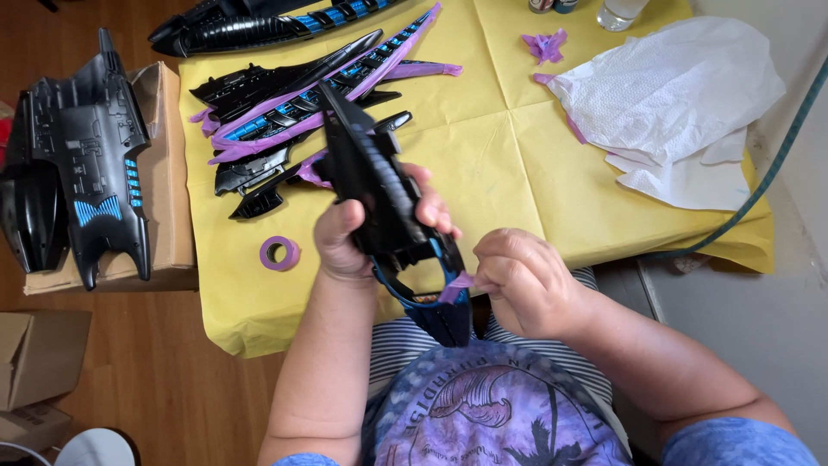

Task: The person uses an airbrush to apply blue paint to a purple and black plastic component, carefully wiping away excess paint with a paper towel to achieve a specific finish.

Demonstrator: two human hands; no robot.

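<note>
While my left hand is clamping the black toy part above my lap, my right hand is pinching purple tape just below that grip; I'm pulling slowly, keeping it flat.

Home hobby corner

A table under yellow paper bears black model parts and a tape roll; cardboard boxes sit on wood floor off its left edge.

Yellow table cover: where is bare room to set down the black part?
Bare yellow paper table cover lies between the purple-taped black plastic parts and the white crumpled paper towels. A smaller patch borders the purple tape roll. The left side is crowded.
</note>
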